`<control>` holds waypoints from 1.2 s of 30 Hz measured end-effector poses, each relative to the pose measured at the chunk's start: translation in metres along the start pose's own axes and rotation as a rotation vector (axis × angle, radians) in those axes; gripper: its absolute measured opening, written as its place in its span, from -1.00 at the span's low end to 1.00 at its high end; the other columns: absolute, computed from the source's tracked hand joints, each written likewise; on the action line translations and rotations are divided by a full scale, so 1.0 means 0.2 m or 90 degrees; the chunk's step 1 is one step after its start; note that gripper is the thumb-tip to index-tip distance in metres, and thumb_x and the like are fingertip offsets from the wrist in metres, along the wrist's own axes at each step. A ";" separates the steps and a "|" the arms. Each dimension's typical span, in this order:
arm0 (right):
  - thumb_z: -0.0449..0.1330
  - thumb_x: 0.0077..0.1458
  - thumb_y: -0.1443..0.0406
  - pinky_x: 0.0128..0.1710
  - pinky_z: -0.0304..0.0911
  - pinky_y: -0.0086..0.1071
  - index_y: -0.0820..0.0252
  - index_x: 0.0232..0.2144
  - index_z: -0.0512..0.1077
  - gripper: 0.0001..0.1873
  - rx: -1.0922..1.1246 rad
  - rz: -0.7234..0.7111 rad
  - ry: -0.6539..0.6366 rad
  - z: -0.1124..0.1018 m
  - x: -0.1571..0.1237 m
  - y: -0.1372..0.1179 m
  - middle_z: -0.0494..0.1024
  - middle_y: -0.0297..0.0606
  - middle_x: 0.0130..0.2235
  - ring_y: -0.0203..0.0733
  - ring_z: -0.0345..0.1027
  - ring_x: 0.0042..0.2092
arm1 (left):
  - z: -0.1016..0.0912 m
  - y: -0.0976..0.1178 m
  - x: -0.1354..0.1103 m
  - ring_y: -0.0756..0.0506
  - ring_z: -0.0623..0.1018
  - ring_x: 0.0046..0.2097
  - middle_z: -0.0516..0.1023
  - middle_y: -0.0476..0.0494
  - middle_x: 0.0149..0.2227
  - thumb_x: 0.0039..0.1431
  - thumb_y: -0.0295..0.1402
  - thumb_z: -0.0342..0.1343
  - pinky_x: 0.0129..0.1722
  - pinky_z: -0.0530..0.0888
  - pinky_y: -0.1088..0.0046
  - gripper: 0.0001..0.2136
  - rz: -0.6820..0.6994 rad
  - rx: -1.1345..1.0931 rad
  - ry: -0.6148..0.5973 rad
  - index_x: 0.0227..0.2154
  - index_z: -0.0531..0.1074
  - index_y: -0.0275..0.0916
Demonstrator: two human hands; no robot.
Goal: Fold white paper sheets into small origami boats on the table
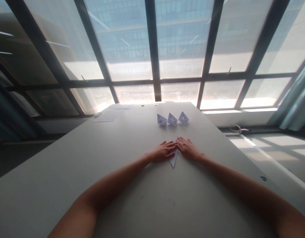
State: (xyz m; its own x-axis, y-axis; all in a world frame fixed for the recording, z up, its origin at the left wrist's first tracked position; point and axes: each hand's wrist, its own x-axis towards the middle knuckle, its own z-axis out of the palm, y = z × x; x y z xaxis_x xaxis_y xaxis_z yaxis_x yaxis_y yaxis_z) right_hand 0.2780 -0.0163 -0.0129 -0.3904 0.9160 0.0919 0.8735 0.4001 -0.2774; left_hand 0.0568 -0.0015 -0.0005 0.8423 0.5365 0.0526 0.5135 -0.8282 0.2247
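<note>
A folded piece of white paper (173,161) lies flat on the white table, its pointed end toward me. From the left, my left hand (163,151) rests on it with the fingers stretched out. On the far right part of the paper lies my right hand (187,148), palm down and fingers extended, its fingertips meeting those of the left. Both hands cover much of the paper's upper part. Beyond them stand three folded paper boats: a left one (162,120), a middle one (172,119) and a right one (183,118).
White paper sheets (106,116) lie at the table's far left corner. The white table (93,158) stretches toward large framed windows (180,39). Curtains (297,99) hang at the sides, and a pale coiled cable (238,128) lies beyond the table's right edge.
</note>
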 end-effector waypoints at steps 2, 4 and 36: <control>-0.40 0.35 -0.07 0.35 -0.29 0.03 0.27 0.38 0.03 -0.22 -0.002 0.015 0.003 0.00 0.00 0.00 0.00 -0.07 0.41 -0.05 -0.23 0.42 | 0.00 0.00 0.00 -0.16 -0.02 0.42 0.00 -0.04 0.42 0.43 -0.07 -0.20 0.37 -0.10 0.10 -0.50 -0.002 0.000 -0.003 0.36 0.05 0.02; -0.40 0.34 -0.08 0.35 -0.29 0.06 0.28 0.37 0.04 -0.20 -0.005 0.030 0.006 0.01 0.00 0.00 0.00 -0.05 0.41 -0.03 -0.23 0.42 | 0.01 -0.01 0.00 -0.16 -0.02 0.42 0.00 -0.04 0.42 0.43 -0.06 -0.20 0.37 -0.11 0.11 -0.50 -0.001 0.000 -0.004 0.37 0.04 0.02; -0.29 0.37 -0.03 0.36 -0.31 -0.05 0.23 0.36 0.09 -0.30 0.018 -0.003 -0.002 0.00 0.01 0.00 0.04 -0.12 0.40 -0.09 -0.22 0.42 | 0.00 0.00 0.00 -0.16 -0.02 0.42 -0.03 -0.01 0.42 0.43 -0.09 -0.18 0.37 -0.08 0.09 -0.50 0.001 -0.007 0.000 0.37 0.03 0.05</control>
State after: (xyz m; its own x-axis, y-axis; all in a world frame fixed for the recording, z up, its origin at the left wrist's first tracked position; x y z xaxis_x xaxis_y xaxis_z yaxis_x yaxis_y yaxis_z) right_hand 0.2769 -0.0154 -0.0130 -0.3949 0.9143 0.0898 0.8633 0.4028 -0.3042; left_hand 0.0570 -0.0009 -0.0004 0.8429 0.5356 0.0524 0.5108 -0.8269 0.2350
